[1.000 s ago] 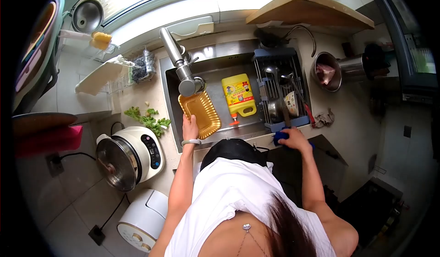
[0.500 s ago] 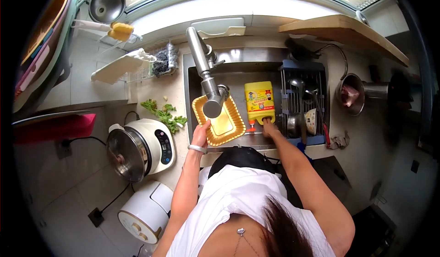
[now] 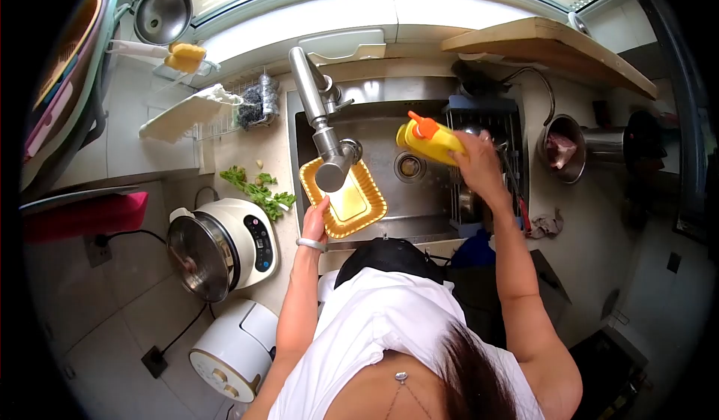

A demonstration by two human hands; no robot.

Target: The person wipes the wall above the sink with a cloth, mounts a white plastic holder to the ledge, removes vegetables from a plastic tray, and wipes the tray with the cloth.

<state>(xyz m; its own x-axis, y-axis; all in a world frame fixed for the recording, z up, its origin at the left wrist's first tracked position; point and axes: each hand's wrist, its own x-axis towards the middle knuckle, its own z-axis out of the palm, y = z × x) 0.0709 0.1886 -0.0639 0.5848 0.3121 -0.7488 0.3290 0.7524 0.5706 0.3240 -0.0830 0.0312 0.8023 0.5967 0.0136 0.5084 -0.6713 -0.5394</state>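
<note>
Yellow bottle (image 3: 433,143) has risen off the sink floor (image 3: 423,206), gripped by right hand (image 3: 480,164); left hand (image 3: 316,222) grasps gold tray (image 3: 353,201)

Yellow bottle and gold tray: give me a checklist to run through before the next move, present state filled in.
1. Gold tray held by the left hand: ok, gripped at its left edge.
2. Yellow bottle held by the right hand: ok.
3. Orange nozzle above the tray: not ok, it is off to the tray's right.
4. Nozzle open: cannot tell, too small.
5. Faucet shut off: cannot tell, its outlet is hidden.
6. Sink drain in plain view: ok.
</note>
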